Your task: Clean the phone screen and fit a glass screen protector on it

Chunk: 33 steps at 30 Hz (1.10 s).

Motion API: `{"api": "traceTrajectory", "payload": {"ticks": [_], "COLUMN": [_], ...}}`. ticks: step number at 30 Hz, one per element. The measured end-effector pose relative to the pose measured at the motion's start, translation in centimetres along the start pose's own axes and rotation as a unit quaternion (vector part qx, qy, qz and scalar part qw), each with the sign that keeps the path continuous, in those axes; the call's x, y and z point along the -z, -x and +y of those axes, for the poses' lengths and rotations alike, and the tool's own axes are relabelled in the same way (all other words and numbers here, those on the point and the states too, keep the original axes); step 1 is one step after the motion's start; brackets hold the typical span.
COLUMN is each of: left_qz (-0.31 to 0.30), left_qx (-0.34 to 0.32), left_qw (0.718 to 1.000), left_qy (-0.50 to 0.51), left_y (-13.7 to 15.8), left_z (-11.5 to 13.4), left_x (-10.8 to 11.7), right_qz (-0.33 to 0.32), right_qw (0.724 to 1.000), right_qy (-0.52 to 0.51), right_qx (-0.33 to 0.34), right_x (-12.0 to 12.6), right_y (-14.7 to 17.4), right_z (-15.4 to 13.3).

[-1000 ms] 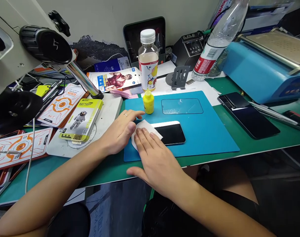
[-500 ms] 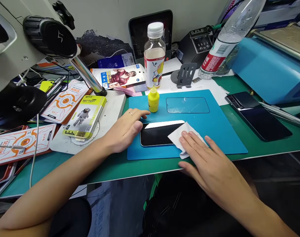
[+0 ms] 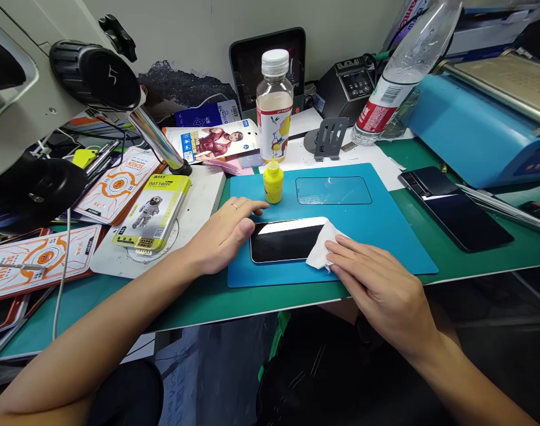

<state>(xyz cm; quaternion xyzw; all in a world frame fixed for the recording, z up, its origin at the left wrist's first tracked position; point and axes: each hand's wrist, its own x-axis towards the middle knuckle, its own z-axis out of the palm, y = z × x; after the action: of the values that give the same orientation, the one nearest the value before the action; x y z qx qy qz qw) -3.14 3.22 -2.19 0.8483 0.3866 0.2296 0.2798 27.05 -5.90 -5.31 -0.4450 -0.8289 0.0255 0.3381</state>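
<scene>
A phone (image 3: pixel 283 242) with a dark screen lies face up on the blue mat (image 3: pixel 385 236). At its left end rests my left hand (image 3: pixel 228 231), empty, with the fingers loosely stretched past the corner. My right hand (image 3: pixel 376 278) holds a white wipe (image 3: pixel 318 248) against the phone's right end, fingers drawn together on the cloth; that end is covered. Just behind the phone stands a small yellow bottle (image 3: pixel 273 184) near my left fingertips. A clear screen protector with a black border (image 3: pixel 333 190) lies flat farther back on the mat.
Another dark phone (image 3: pixel 465 216) lies on the right, beside metal tweezers (image 3: pixel 503 207) and a blue machine (image 3: pixel 483 130). Behind the mat are a juice bottle (image 3: pixel 274 112) and a leaning water bottle (image 3: pixel 389 94). A battery package (image 3: pixel 152 210) and a microscope arm (image 3: pixel 158 139) occupy the left.
My right hand has turned and drawn its fingers together, bunching the wipe at the phone's right end, where it was spread flat before. My left hand stays in place.
</scene>
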Motion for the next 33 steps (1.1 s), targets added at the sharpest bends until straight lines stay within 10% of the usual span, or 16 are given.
{"api": "traceTrajectory", "payload": {"ticks": [7, 12, 18, 33], "left_qz": [-0.023, -0.067, -0.095, -0.065], "left_qx": [0.010, -0.003, -0.065, -0.067], "left_qw": [0.999, 0.995, 0.987, 0.989], "left_qy": [-0.040, -0.079, -0.112, -0.112], "left_y": [-0.2, -0.2, -0.4, -0.2], "left_z": [0.3, 0.7, 0.7, 0.1], "left_x": [0.1, 0.1, 0.0, -0.3], "right_qz": [0.113, 0.156, 0.014, -0.003], "right_qw": [0.970, 0.966, 0.997, 0.986], "right_qy": [0.044, 0.141, 0.072, -0.158], "right_qx": [-0.211, -0.147, -0.020, -0.061], "right_x": [4.2, 5.9, 3.4, 4.6], "right_y": [-1.3, -1.8, 0.1, -2.9], "right_z": [2.7, 3.6, 4.2, -1.7]}}
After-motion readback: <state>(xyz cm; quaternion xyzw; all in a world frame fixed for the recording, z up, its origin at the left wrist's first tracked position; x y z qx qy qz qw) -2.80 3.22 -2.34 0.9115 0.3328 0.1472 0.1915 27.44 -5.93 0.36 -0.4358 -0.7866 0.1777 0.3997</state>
